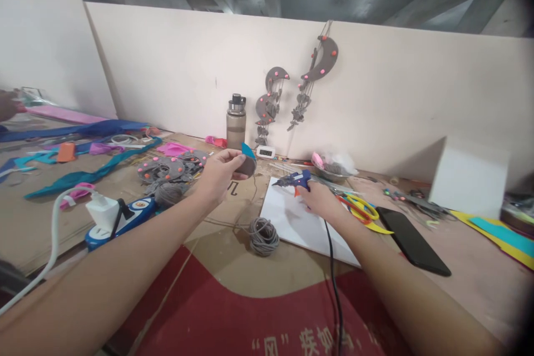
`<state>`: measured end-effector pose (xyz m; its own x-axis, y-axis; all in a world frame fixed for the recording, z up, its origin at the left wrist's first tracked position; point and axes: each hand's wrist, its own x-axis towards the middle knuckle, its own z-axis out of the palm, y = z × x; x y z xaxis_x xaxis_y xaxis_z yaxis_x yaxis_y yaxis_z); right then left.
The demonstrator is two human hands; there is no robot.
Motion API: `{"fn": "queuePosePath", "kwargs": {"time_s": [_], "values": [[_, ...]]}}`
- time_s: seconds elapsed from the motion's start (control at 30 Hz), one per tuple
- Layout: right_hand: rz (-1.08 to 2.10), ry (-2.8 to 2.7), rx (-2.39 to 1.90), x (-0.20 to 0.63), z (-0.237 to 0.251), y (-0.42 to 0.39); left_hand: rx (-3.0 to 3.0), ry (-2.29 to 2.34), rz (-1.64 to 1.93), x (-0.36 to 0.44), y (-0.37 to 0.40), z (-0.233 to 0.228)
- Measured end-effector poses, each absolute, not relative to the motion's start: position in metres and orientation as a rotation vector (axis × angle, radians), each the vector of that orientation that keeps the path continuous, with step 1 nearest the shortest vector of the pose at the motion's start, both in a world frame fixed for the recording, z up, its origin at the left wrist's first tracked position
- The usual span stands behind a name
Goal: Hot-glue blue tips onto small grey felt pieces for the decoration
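My left hand [221, 172] pinches a small grey rounded piece [247, 167] with a teal tip [248, 150] standing up from it; a thin grey strand hangs below. My right hand [319, 199] is closed around a blue glue gun [298, 178] with an orange trigger, its nozzle pointing left above a white board [287, 217]. From the glue gun a black cord [334, 283] runs down toward me. Between my arms sits a ball of grey yarn [263, 236], touching the cardboard surface beside the board's left edge.
Right of my right hand lie yellow-handled scissors [362, 208] and a black phone [413, 239]. A blue power strip [120, 222] with a white plug stands at left, near grey dotted pieces [167, 169]. Behind are a bottle [236, 125] and hanging grey moon ornaments [327, 61].
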<state>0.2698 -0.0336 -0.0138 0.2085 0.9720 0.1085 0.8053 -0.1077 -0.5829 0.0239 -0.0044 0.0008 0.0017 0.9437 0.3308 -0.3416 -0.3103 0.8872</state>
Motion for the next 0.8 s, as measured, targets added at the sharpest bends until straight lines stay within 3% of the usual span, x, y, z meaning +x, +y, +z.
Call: {"fn": "queuePosePath", "kwargs": {"time_s": [0.1, 0.17, 0.33, 0.47, 0.8], "values": [[-0.253, -1.695, -2.003, 0.271, -0.007, -0.042, 1.252, 0.785, 1.631, 0.027, -0.011, 0.003], [-0.338, -1.687, -1.801, 0.257, -0.001, -0.050, 1.310, 0.824, 1.683, 0.027, -0.014, 0.004], [0.338, -1.665, -1.178, 0.193, 0.010, -0.055, 1.629, 0.986, 1.745, 0.027, -0.026, 0.007], [0.849, -1.498, -1.084, 0.157, 0.014, -0.043, 1.729, 1.033, 1.832, 0.027, -0.033, 0.013], [0.578, -1.414, -0.940, 0.160, 0.009, -0.049, 1.246, 0.786, 1.699, 0.028, -0.019, 0.010]]}}
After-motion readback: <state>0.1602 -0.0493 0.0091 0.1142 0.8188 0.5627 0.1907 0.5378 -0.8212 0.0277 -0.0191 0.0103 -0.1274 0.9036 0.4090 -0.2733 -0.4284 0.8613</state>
